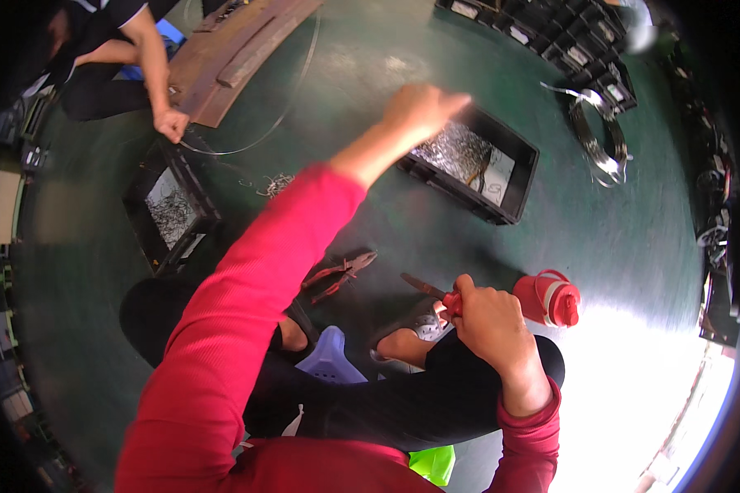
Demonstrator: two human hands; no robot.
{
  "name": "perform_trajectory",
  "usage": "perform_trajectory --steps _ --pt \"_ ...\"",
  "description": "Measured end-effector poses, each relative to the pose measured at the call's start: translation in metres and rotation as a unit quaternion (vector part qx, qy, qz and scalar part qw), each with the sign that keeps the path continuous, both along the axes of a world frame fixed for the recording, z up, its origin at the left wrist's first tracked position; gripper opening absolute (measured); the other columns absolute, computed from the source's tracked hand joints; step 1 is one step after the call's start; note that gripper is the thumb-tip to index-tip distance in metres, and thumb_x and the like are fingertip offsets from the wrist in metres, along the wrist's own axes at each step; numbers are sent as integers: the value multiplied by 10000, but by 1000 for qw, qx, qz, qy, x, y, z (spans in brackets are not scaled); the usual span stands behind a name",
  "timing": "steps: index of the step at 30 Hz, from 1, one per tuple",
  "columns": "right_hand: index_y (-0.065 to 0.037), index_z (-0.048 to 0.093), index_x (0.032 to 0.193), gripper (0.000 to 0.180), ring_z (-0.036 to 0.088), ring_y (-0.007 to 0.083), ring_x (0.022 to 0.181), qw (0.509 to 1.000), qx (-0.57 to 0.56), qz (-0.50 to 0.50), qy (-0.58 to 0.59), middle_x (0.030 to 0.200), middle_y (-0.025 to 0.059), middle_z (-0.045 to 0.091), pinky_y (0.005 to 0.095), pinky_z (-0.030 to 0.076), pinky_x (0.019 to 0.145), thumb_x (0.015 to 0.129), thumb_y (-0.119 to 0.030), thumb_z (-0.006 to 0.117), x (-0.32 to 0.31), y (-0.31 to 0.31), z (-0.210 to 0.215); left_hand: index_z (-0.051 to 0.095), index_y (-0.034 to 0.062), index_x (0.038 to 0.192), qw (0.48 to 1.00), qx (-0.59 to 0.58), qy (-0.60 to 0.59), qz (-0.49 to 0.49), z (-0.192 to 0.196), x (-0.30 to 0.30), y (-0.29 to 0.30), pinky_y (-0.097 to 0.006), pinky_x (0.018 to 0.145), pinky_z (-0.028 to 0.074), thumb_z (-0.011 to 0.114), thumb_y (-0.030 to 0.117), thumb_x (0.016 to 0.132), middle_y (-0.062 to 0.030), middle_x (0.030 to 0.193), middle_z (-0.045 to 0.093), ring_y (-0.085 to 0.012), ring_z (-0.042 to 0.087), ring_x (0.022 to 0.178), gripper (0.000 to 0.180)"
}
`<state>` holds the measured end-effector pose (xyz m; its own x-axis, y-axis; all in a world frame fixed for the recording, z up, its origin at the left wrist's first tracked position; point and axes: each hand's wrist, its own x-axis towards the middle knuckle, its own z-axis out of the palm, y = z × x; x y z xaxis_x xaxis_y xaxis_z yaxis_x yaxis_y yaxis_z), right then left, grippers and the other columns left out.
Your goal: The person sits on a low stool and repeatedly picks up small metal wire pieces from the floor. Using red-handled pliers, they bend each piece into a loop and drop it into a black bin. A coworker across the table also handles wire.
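Red-handled metal tool [425, 286], slim w/ a brownish tip, gripped in R hand [493, 327] above a grey clog [428, 323]. L hand [422, 113], blurred, over edge of oblong blk plastic bin [457, 194] w/ thin shiny metal bits [456, 153]; can't tell if it holds anything. Nearby: pliers [344, 274], red jug [543, 298]. Floor [444, 246] smooth, glossy green; wire coil [590, 135], stacked blk crates [569, 45] beyond.

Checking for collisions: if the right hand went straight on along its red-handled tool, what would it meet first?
Probably the combination pliers: the red-handled tool in the right hand points toward them, though its height is unclear.
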<state>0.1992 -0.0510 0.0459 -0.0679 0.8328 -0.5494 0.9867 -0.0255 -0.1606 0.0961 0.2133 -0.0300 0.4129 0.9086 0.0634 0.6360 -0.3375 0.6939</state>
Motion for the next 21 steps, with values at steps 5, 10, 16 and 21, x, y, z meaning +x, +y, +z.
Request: perform_trajectory --steps 5,10,16,21 --pt "-37 510 999 327 638 352 720 999 23 -21 -38 760 150 628 452 487 649 759 -123 715 22 -14 -7 644 25 719 994 -97 15 41 -106 -24 66 -413 658 517 542 547 897 -98 585 642 -270 658 596 561" --pt "-56 513 1000 334 627 326 734 999 5 -19 -42 771 125 611 428 471 695 744 -118 718 23 -16 -6 687 46 774 975 -109 165 98 -243 -131 31 -324 630 528 666 258 859 -80 684 691 -180 678 618 229" --pt "-59 538 1004 312 620 322 716 999 -33 -20 -15 775 121 614 412 461 722 752 -123 711 18 0 -7 678 125 859 977 -126 110 131 -310 -157 0 -420 784 512 686 174 814 -79 906 679 -304 639 899 67" --pt "-53 543 1009 316 623 328 717 999 -34 -18 -37 790 133 624 409 464 726 751 -113 715 17 7 -11 583 79 873 982 -4 183 43 -308 -156 -7 -445 755 494 671 152 832 -79 898 636 -301 605 902 122"
